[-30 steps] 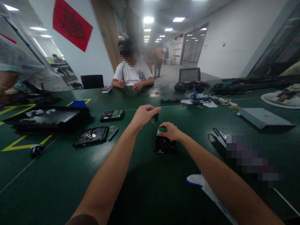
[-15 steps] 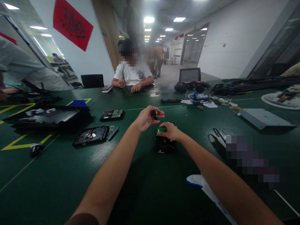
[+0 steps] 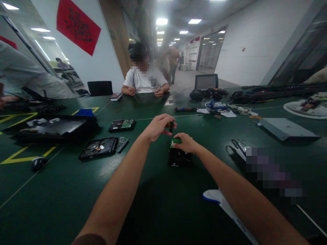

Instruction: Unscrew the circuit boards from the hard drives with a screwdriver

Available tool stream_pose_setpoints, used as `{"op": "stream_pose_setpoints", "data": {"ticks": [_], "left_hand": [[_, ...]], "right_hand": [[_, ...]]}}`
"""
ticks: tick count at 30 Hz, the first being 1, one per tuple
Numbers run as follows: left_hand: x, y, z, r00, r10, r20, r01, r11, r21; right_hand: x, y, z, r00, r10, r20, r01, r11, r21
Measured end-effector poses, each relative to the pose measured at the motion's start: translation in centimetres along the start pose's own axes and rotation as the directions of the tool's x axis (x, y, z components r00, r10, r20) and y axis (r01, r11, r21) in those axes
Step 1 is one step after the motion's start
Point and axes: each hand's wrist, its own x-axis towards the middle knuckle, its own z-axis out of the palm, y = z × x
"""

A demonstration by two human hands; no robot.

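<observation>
In front of me a black hard drive (image 3: 180, 159) lies on the dark green table. At its far end is a green circuit board (image 3: 175, 141). My right hand (image 3: 186, 143) rests over the drive, its fingers closed on that board. Just beyond and to the left, my left hand (image 3: 160, 127) is held above the table, fingers curled round a small black-and-yellow object (image 3: 171, 126). Most of this object is hidden by the fingers, so its exact kind does not show.
Left of my arms lie an opened hard drive (image 3: 98, 149), a loose circuit board (image 3: 123, 144) and another drive (image 3: 122, 125). Further left is a black tray (image 3: 51, 137). A grey metal box (image 3: 288, 129) and a white-blue strip (image 3: 230, 211) are at right. A person (image 3: 145, 78) sits opposite.
My left hand has turned, and the black-and-yellow object now stands more upright and is more covered by fingers. My right hand stays on the board. The person opposite has raised a hand.
</observation>
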Motion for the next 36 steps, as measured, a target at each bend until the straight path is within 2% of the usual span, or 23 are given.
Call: {"op": "stream_pose_setpoints", "data": {"ticks": [5, 7, 10, 15, 17, 21, 25, 28, 33, 36], "left_hand": [[0.9, -1.5, 0.9, 0.998, -0.043, 0.05, 0.057, 0.944, -0.325], [1.3, -2.0, 1.1, 0.999, -0.049, 0.013, 0.05, 0.932, -0.358], [1.5, -2.1, 1.1, 0.997, -0.065, -0.045, 0.047, 0.947, -0.319], [1.2, -1.7, 0.7, 0.998, -0.055, 0.026, 0.06, 0.966, -0.253], [1.0, -1.5, 0.5, 0.999, -0.036, -0.002, 0.035, 0.986, -0.164], [0.5, -0.6, 0.4, 0.991, 0.049, -0.126, -0.038, 0.995, 0.088], [0.1, 0.0, 0.9, 0.992, 0.062, -0.107, -0.042, 0.983, 0.177], [0.2, -0.3, 1.6, 0.995, 0.014, -0.099, -0.005, 0.996, 0.088], [1.0, -1.7, 1.7, 0.996, -0.057, -0.067, 0.037, 0.962, -0.271], [1.2, -2.0, 1.2, 0.994, -0.061, -0.096, 0.032, 0.961, -0.276]], "right_hand": [[0.0, -0.1, 0.0, 1.0, 0.009, -0.02, -0.009, 1.0, 0.005], [0.0, -0.1, 0.1, 1.0, 0.003, -0.019, -0.003, 1.0, 0.011], [-0.1, 0.0, 0.1, 1.0, -0.002, -0.004, 0.002, 1.0, 0.013], [-0.1, 0.0, -0.1, 1.0, -0.006, 0.0, 0.006, 1.0, 0.01], [-0.1, 0.0, -0.1, 1.0, -0.001, 0.006, 0.001, 1.0, 0.007], [-0.1, 0.0, -0.1, 1.0, 0.008, 0.01, -0.008, 1.0, 0.01], [-0.1, 0.0, 0.0, 1.0, 0.002, 0.002, -0.002, 1.0, 0.01], [0.0, 0.0, 0.1, 1.0, -0.003, -0.011, 0.003, 1.0, 0.008], [0.0, 0.0, 0.1, 1.0, 0.009, -0.002, -0.009, 1.0, -0.006], [-0.1, 0.0, 0.0, 1.0, 0.001, 0.007, -0.001, 1.0, -0.009]]}}
